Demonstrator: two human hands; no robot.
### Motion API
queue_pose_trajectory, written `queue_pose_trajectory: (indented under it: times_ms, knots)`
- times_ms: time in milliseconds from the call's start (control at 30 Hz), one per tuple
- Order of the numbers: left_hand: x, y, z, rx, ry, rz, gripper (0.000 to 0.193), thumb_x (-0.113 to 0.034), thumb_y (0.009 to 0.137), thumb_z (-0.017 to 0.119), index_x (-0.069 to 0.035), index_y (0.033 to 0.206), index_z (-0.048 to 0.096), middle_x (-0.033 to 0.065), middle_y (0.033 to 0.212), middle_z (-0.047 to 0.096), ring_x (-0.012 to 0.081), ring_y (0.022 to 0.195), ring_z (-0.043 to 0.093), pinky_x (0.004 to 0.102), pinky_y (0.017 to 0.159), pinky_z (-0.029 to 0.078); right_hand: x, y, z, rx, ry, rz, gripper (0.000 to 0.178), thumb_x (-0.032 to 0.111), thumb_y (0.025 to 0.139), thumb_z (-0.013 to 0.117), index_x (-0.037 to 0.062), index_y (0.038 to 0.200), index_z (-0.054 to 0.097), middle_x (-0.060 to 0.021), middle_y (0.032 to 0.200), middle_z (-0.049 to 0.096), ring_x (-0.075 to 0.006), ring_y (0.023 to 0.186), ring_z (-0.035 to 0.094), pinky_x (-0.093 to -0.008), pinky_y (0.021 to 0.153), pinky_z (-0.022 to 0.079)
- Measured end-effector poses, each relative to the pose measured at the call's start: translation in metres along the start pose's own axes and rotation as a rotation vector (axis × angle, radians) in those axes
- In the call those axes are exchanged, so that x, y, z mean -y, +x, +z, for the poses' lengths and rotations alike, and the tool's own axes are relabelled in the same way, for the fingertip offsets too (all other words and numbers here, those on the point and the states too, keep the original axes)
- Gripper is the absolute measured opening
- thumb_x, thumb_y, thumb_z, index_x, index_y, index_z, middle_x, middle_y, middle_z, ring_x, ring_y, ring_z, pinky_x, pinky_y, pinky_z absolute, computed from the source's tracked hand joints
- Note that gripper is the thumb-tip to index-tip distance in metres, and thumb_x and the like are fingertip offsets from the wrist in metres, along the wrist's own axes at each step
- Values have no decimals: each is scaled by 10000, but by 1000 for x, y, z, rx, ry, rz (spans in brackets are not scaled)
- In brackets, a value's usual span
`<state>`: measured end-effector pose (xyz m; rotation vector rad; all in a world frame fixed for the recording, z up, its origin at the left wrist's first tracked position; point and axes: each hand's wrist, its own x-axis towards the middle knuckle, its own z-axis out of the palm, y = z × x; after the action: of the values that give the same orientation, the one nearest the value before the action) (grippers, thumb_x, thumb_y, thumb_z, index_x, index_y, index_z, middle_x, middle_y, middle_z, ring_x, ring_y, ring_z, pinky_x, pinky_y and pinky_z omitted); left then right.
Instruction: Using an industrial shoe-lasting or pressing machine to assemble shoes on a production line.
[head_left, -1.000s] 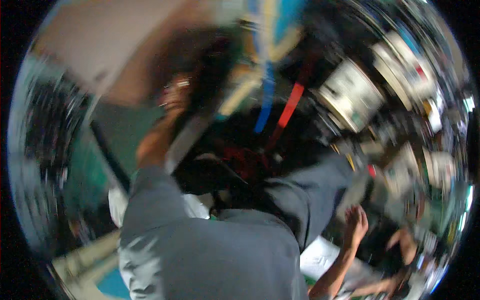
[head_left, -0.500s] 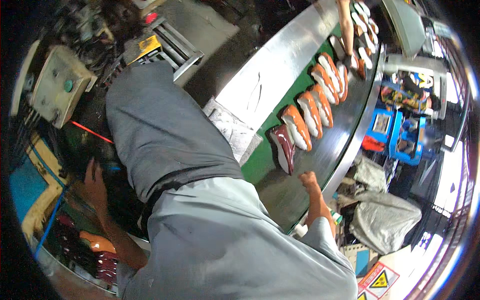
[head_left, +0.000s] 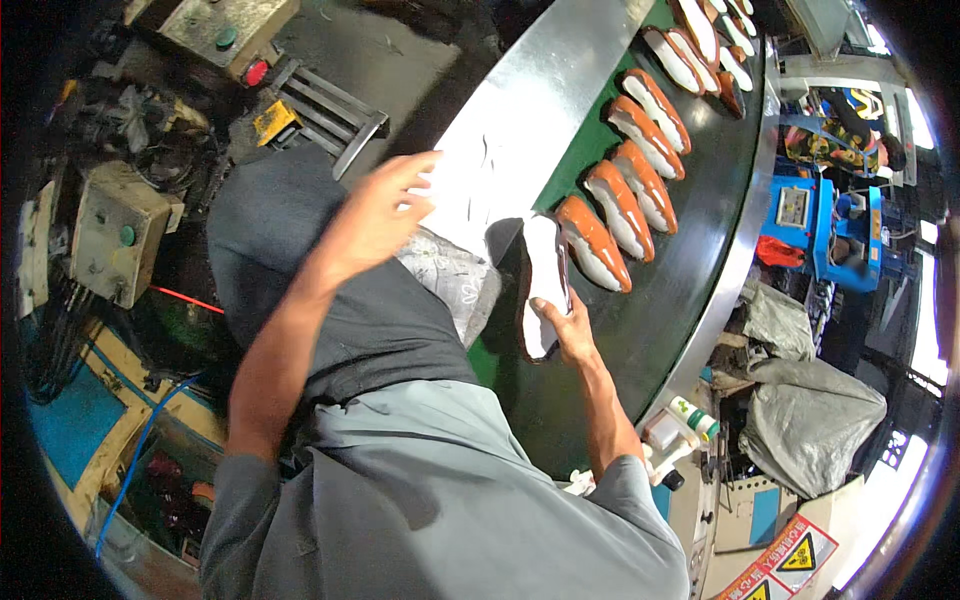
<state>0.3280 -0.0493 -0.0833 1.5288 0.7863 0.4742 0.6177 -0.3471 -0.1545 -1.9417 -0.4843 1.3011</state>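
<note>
My right hand [head_left: 567, 328] grips a dark maroon shoe [head_left: 545, 265] near one end, thumb pressed on its white underside, which faces up. This shoe is at the near end of a row on the green conveyor belt [head_left: 490, 362]. Beside it, an orange-brown shoe [head_left: 592, 245] with a white underside leads several similar ones lying tilted side by side. My left hand [head_left: 380, 215] is in the air above my leg, by the edge of the shiny metal ledge [head_left: 540, 95]. Its fingers are spread, with nothing in them.
A grey cloth [head_left: 455, 285] covers the ledge's near corner. Left stand machines with a control box [head_left: 120, 235] and a yellow-topped metal frame [head_left: 275, 120]. White bottles [head_left: 672, 432] stand right of the belt, near draped covers [head_left: 815, 420] and blue equipment [head_left: 845, 235].
My right hand has taken hold of the maroon shoe, now turned white underside up. My left hand has risen from the lower left to above my leg. Another person's arm has left the far belt.
</note>
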Motion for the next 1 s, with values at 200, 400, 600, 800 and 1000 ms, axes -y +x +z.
queue_pose_trajectory:
  times_ms: [200, 400, 600, 800, 1000]
  knots:
    - [2, 16, 5, -384, 91, 186, 551, -165, 941, 842, -34, 1445, 663, 191, 1398, 624, 301, 1277, 645, 401, 1090, 539, 135, -1, 129, 301, -117, -264, 820, 389, 930, 893, -75, 1507, 541, -154, 1287, 719, -238, 1178, 675, -384, 1047, 541]
    - [-6, -71, -82, -972, 200, 244, 236, -114, 1009, 768, -1, 1215, 786, 169, 1071, 784, 287, 945, 767, 370, 858, 598, 175, -3, 237, 598, -81, -402, 887, 319, 942, 886, -85, 1601, 451, -197, 1452, 649, -261, 1341, 611, -403, 1170, 465]
    - [3, -154, -132, -1058, 469, 252, 242, -67, 1030, 714, 56, 1234, 756, 240, 1124, 781, 408, 997, 774, 413, 879, 611, 184, -4, 285, 851, -212, -381, 917, 294, 940, 881, -102, 1621, 412, -204, 1496, 625, -266, 1382, 595, -394, 1198, 446]
    - [-17, -194, -147, -824, 538, 173, 460, 10, 991, 644, 23, 1450, 640, 289, 1353, 701, 447, 1109, 742, 419, 948, 593, 195, -19, 303, 863, -218, -501, 905, 267, 937, 880, -100, 1620, 415, -205, 1493, 627, -265, 1379, 599, -388, 1194, 452]
    - [-47, -182, -140, -893, 223, -96, 539, 57, 977, 597, 8, 1514, 598, 233, 1276, 760, 228, 1111, 770, 347, 923, 589, 213, -7, 313, 791, -257, -683, 964, 212, 917, 884, -66, 1669, 349, -245, 1527, 611, -290, 1400, 614, -410, 1192, 473]
